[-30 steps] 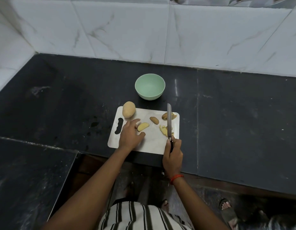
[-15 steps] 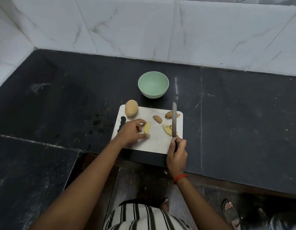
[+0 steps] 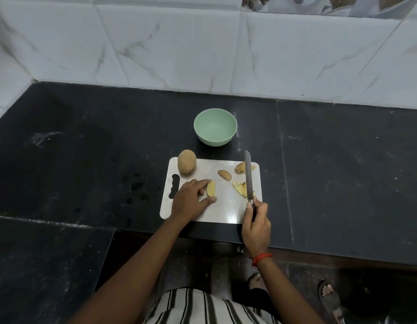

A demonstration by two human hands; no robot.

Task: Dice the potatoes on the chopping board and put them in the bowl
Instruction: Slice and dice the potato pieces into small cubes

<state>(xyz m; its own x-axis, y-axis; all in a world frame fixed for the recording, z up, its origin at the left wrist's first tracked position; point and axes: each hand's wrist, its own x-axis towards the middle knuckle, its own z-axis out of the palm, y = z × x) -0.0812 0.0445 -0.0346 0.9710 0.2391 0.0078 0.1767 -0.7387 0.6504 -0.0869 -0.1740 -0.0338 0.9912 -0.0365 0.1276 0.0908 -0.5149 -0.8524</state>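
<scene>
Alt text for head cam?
A person's left hand pinches a potato slice on a chopping board while the right hand holds a knife over cut pieces. A whole potato and an empty green bowl sit beyond.

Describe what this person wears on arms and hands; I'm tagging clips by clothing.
Both forearms are bare, with no sleeves or gloves. A thin red thread band circles the wrist of the right hand. The left hand shows no ring or band.

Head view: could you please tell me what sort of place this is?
Probably a home kitchen: dark stone counter backed by white marbled wall tiles, with a chopping board, knife and green bowl.
</scene>
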